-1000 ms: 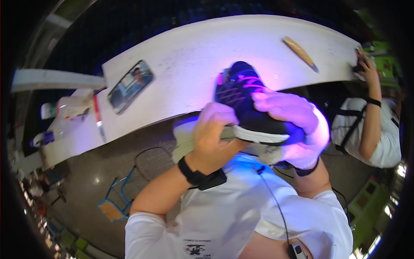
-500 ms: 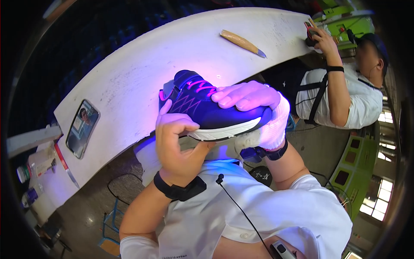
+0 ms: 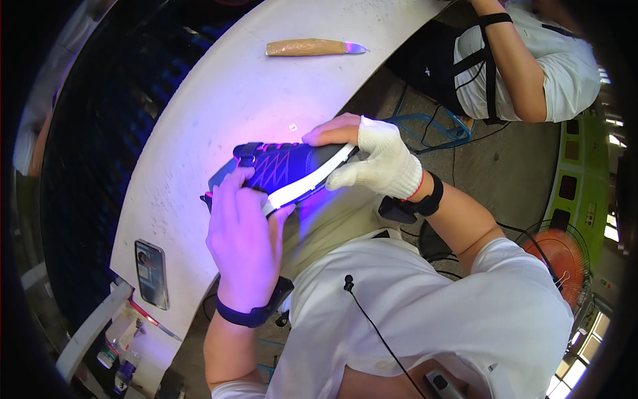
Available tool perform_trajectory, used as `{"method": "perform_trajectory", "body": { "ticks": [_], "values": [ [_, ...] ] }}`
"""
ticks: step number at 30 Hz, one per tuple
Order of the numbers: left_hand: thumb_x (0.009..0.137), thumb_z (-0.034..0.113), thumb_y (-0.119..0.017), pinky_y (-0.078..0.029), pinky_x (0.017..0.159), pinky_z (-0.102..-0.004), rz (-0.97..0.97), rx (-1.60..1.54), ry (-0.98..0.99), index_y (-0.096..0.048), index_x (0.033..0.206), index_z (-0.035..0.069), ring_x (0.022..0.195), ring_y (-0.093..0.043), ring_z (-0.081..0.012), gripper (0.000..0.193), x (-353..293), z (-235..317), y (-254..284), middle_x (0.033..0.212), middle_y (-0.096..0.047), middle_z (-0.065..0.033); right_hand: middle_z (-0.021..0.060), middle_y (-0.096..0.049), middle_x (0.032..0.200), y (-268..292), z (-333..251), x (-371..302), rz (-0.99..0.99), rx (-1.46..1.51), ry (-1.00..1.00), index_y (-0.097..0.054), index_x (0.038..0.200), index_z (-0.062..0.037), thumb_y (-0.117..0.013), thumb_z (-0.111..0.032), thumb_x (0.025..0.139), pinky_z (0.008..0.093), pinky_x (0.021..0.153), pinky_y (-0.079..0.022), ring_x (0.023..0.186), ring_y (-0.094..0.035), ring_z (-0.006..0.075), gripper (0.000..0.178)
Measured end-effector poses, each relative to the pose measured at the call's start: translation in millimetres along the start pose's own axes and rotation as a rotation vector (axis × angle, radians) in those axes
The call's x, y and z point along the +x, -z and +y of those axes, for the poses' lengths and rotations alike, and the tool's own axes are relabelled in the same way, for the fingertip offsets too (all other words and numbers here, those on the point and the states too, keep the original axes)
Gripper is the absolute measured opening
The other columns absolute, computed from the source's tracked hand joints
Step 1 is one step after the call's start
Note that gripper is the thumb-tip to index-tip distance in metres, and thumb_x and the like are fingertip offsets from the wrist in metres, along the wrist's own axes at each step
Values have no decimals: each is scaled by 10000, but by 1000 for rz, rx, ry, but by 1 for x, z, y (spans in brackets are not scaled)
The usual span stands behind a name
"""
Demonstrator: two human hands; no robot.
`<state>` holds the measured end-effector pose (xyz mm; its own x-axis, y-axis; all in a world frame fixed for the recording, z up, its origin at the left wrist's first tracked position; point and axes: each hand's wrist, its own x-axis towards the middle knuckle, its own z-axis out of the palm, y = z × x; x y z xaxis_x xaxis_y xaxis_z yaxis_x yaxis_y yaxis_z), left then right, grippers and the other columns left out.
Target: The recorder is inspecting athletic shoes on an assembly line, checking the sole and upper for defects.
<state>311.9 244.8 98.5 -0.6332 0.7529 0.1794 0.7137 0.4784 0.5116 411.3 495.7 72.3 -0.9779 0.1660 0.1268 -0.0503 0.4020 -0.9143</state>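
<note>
Between my hands is a dark sneaker [image 3: 282,166] with pink stitching, a strap and a white sole, tilted so its side faces me under violet light. My left hand [image 3: 242,236] is bare and grips the heel end, with its thumb by the sole. Around the toe closes my right hand [image 3: 382,156], in a white glove that leaves the fingertips bare. A knife with a tan wrapped handle [image 3: 306,48] lies on the white worktop [image 3: 219,100] beyond the shoe.
A phone [image 3: 153,274] lies on the worktop at the left, near a slim red-handled blade [image 3: 154,320] and small bottles [image 3: 126,369]. Another person in a white shirt [image 3: 565,73] sits at the far right. An orange fan [image 3: 558,259] stands at the right.
The shoe has tilted, its toe end rising and its side turning more toward me. My right hand has shifted its hold at the toe. The view has swung, moving the surroundings.
</note>
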Motion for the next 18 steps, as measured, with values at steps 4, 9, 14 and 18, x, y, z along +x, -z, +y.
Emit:
{"method": "perform_trajectory", "body": {
  "ticks": [4, 9, 14, 18],
  "values": [
    [707, 146, -959, -576, 882, -422, 79, -4, 12, -580, 1002, 27, 970, -723, -354, 495, 0, 1, -5, 1278, -694, -172, 117, -771, 1201, 0, -8, 3, -48, 28, -155, -787, 1197, -45, -917, -144, 738, 333, 949, -563, 1097, -720, 222, 487],
    [723, 170, -955, -523, 1083, -418, 128, -182, -32, -680, 1093, 30, 1234, -689, -350, 482, -14, -31, -3, 1402, -691, -135, 143, -790, 1066, 9, -9, 26, -161, -249, 141, -792, 1162, -34, -870, -208, 784, 316, 877, -581, 935, -762, 266, 423],
    [687, 179, -965, -319, 1280, -448, 62, -568, 279, -595, 1492, 129, 1535, -411, -333, 887, -48, -68, 52, 1594, -525, -134, 127, -795, 950, -15, 6, 60, -63, 90, -197, -727, 1195, 55, -656, -421, 992, 321, 782, -612, 836, -776, 206, 522],
    [625, 224, -1008, -477, 1137, -428, 371, -489, 142, -614, 1463, 98, 1286, -642, -304, 935, -57, -50, 96, 1395, -673, -125, 130, -744, 1112, -67, -10, 78, -170, 378, -315, -673, 1222, 85, -350, -562, 1129, 350, 981, -541, 1063, -710, 202, 729]
  ]
}}
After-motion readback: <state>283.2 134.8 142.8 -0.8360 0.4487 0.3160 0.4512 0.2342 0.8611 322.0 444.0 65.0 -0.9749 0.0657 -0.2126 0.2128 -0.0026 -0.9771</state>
